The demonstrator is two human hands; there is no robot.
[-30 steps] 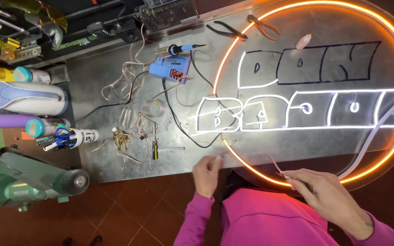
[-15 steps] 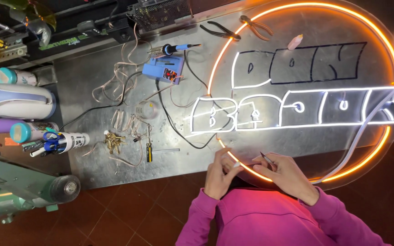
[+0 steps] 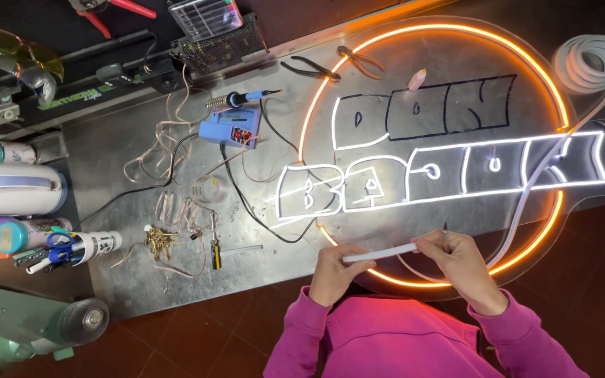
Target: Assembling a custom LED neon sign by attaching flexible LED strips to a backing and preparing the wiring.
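Both my hands hold a short white flexible strip (image 3: 379,253) level in front of my chest, above the near edge of a round clear sign panel (image 3: 526,70). My left hand (image 3: 334,271) pinches the strip's left end. My right hand (image 3: 460,262) grips the right end and also holds a thin dark tool (image 3: 446,235) pointing up. The panel carries an orange glowing ring (image 3: 386,45), lit white letter outlines (image 3: 456,175) and dark unlit outlines (image 3: 421,112) above them. I wear pink sleeves (image 3: 414,343).
A blue soldering station (image 3: 229,128) with its iron, tangled wires (image 3: 162,147), pliers (image 3: 362,61), a small screwdriver (image 3: 216,252) and brass keys (image 3: 159,240) lie on the metal bench (image 3: 113,161). A coil of white strip (image 3: 589,59) sits far right. Tubes and a scissors cup (image 3: 71,246) stand left.
My hands have come together from apart and now hold the white strip stretched between them. The view has shifted so the sign sits more to the right.
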